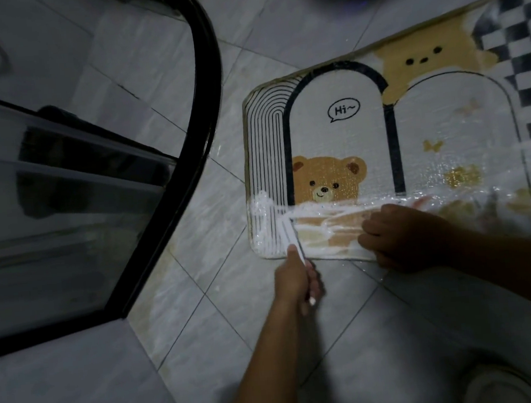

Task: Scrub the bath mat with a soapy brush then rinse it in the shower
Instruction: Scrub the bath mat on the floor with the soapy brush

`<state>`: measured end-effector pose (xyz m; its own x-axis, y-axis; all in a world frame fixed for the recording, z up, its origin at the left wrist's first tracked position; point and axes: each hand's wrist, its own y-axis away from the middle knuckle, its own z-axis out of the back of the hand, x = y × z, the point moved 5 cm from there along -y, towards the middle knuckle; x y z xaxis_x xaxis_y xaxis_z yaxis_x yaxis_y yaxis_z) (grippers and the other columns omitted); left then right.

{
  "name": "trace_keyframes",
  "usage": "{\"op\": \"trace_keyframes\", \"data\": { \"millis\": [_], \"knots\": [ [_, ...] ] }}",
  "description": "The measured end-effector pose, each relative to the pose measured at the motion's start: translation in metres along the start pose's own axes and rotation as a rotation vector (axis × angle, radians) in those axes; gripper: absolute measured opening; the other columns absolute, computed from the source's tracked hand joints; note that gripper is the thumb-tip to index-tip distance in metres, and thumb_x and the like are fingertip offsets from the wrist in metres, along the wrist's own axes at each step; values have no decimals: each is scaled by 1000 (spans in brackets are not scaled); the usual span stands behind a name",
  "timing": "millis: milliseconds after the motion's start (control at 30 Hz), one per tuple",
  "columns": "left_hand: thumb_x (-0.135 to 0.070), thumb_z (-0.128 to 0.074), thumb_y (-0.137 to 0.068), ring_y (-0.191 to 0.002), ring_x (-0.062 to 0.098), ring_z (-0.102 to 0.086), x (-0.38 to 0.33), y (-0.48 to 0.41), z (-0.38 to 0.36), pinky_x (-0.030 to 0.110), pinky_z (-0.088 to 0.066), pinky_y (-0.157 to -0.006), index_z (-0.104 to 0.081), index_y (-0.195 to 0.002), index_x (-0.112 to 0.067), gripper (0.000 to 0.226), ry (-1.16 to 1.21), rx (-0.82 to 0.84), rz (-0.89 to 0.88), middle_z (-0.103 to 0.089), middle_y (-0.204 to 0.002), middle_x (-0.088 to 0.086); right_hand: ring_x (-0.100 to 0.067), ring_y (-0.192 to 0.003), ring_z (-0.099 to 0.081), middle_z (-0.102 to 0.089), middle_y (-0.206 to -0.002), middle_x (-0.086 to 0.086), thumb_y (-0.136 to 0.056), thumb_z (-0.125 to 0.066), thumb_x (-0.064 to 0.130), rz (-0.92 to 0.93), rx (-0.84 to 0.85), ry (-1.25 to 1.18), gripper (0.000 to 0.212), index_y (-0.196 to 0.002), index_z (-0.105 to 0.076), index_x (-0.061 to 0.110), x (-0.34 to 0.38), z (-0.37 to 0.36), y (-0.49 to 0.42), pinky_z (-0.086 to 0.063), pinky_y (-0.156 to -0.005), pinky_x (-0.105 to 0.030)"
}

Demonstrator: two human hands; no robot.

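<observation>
Bear-printed cream bath mat (332, 132) stretches rightward; left hand (295, 278) grips slim white brush (289, 234) at its near-left corner, right hand (409, 234) rests alongside, grip unclear.

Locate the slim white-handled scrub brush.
Head view, lower centre: the white-handled scrub brush is held by the left hand, its head on the foamy near-left corner of the bear-print bath mat, just left of the right hand.

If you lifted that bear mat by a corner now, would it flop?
Probably flop: the bath mat lies thin and flat against the tiles. Likely heavy for its size, since foam and wet sheen cover its near end. It may slide; the tiles beside it look wet.
</observation>
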<state>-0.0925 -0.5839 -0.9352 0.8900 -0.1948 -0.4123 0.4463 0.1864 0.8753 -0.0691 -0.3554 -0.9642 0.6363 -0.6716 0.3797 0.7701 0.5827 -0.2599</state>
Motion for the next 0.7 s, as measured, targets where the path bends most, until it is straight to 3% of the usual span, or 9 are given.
{"op": "trace_keyframes", "data": {
  "millis": [133, 300, 500, 600, 700],
  "knots": [
    [-52, -40, -107, -41, 12, -39, -43, -10, -4, 22, -33, -37, -57, -85, -10, 50, -92, -84, -41, -47, -55, -2, -19, -67, -48, -52, -79, -2, -85, -63, 26, -22, 13, -1, 9, -87, -60, 18, 0, -1, 1, -45, -63, -35],
    [-58, -43, -104, -44, 15, -34, 41, 33, -19, 25, -29, -44, -53, -70, -14, 56, 65, 32, 34, -43, -56, 4, -17, -67, -48, -54, -79, -1, -86, -61, 29, -20, 26, 2, 10, -88, -61, 19, 0, 1, 2, -45, -63, -33],
    [-52, -38, -108, -41, 14, -34, -25, -6, -30, 24, -29, -38, -52, -81, -12, 50, -14, -54, -44, -43, -54, -1, -20, -69, -50, -55, -81, -3, -87, -60, 29, -36, 23, -6, 12, -91, -62, 17, -1, 1, 1, -45, -65, -34],
    [-59, -41, -104, -41, 17, -36, 21, 15, -37, 26, -31, -43, -53, -71, -16, 56, 23, -16, 0, -45, -55, 2, -19, -67, -47, -53, -79, -3, -85, -59, 28, -31, 48, -11, 10, -90, -57, 19, 0, 0, 0, -41, -64, -32],
    [-59, -39, -105, -41, 16, -31, 60, 42, -46, 26, -23, -43, -48, -66, -16, 58, 119, 38, 64, -39, -55, 5, -17, -66, -47, -54, -78, -1, -85, -57, 29, -28, 45, 2, 10, -88, -56, 19, -1, 3, -1, -32, -66, -29]
  ]
}}
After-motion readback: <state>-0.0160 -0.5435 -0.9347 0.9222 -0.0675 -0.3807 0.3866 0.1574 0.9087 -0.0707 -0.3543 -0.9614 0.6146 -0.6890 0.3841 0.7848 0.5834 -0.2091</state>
